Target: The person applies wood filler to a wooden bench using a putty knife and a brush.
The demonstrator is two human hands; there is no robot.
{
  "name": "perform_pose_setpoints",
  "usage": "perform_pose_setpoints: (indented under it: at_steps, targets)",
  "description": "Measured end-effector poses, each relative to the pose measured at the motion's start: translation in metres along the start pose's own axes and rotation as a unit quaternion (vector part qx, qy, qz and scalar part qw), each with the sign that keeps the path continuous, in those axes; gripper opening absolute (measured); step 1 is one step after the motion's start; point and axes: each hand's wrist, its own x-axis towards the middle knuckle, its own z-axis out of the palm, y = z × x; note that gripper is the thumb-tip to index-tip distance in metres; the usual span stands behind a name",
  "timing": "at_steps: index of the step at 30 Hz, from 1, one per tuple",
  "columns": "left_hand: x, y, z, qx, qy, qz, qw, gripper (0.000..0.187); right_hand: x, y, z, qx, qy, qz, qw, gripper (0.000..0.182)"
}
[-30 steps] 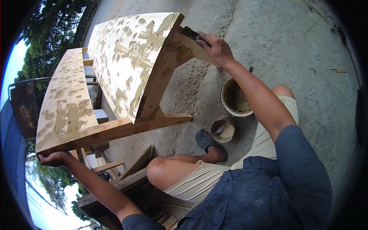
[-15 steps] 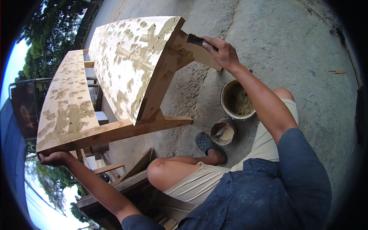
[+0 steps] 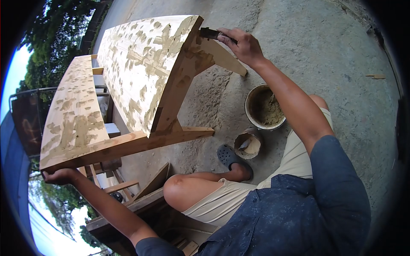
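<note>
A pale wooden table with an attached bench stands tilted in view. Many brownish putty patches cover its top board [image 3: 141, 64] and the narrower bench board [image 3: 79, 102]. My right hand [image 3: 244, 47] is closed around a dark putty knife [image 3: 215, 35]. The knife's front end meets the end face of the top board near its upper corner. At the lower left, my left hand [image 3: 60, 176] is curled against the underside of the bench's end corner, its fingers partly hidden. Beyond my right forearm sits a bucket [image 3: 248, 112] with brown putty [image 3: 269, 109] inside.
A smaller container [image 3: 255, 155] of pale powder, with a whitish object in it, stands by my clog [image 3: 226, 157]. Timber pieces [image 3: 124, 187] lie beneath the bench. The ground [image 3: 324, 47] is rough concrete, with a wood scrap [image 3: 376, 76] on it.
My right hand has moved left and slightly up, bringing the putty knife from just off the top board's edge onto its end face. My left hand stays in place.
</note>
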Motion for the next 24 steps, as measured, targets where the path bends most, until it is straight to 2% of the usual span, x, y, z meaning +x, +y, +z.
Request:
perform_pose_setpoints:
  at_steps: [5,11,17,21,24]
  targets:
    - [0.000,0.002,0.002,-0.014,0.007,-0.020,1.000,0.053,-0.007,-0.003,0.006,-0.071,-0.010,0.068,0.995,0.039]
    - [0.001,-0.002,-0.002,-0.004,-0.008,-0.011,1.000,0.054,-0.009,-0.029,0.004,-0.023,0.008,0.069,0.997,0.042]
    - [0.006,-0.009,-0.003,0.025,0.008,-0.014,1.000,0.056,-0.027,-0.002,0.018,-0.056,-0.001,0.139,0.989,0.041]
    - [0.009,-0.015,-0.006,0.025,-0.003,0.015,1.000,0.054,-0.026,-0.048,-0.003,-0.013,-0.022,0.117,0.993,0.038]
    - [-0.004,0.005,-0.002,0.041,-0.004,0.012,0.999,0.053,-0.026,-0.041,0.011,-0.023,-0.023,0.104,0.994,0.037]
